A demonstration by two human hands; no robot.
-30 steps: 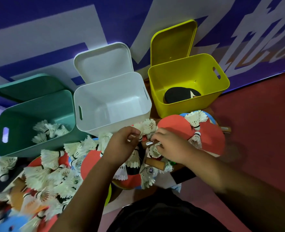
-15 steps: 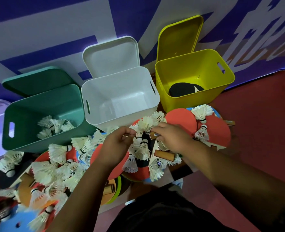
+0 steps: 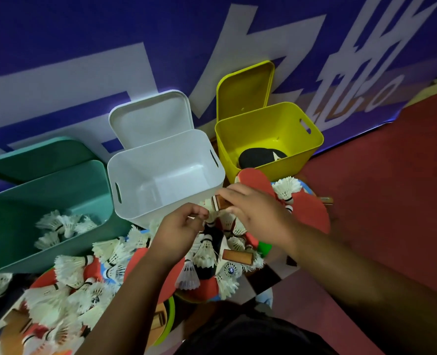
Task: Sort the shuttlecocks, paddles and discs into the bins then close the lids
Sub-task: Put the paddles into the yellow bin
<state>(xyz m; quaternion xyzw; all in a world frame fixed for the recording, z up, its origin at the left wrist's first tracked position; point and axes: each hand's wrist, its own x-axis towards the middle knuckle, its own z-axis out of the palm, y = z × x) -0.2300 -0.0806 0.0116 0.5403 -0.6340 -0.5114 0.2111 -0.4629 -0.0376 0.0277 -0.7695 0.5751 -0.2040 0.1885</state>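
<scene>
Three open bins stand in a row: green (image 3: 45,198), white (image 3: 161,172), yellow (image 3: 271,134). Several shuttlecocks (image 3: 61,225) lie in the green bin, and a black paddle (image 3: 259,157) lies in the yellow one. My right hand (image 3: 255,211) grips the wooden handle of a red paddle (image 3: 254,179), whose blade tilts up against the yellow bin's front. My left hand (image 3: 179,229) pinches the feathers of a shuttlecock (image 3: 210,217) just in front of the white bin. A heap of shuttlecocks (image 3: 79,285), paddles and discs lies below both hands.
Each bin's lid leans up behind it against a blue and white banner wall. Another paddle handle (image 3: 237,257) sticks out of the heap. A shuttlecock (image 3: 286,188) rests on a red paddle at the right. Red floor (image 3: 391,201) extends to the right.
My right hand has closed on a paddle handle and raised the red paddle toward the yellow bin. My left hand has stayed pinching among the shuttlecocks.
</scene>
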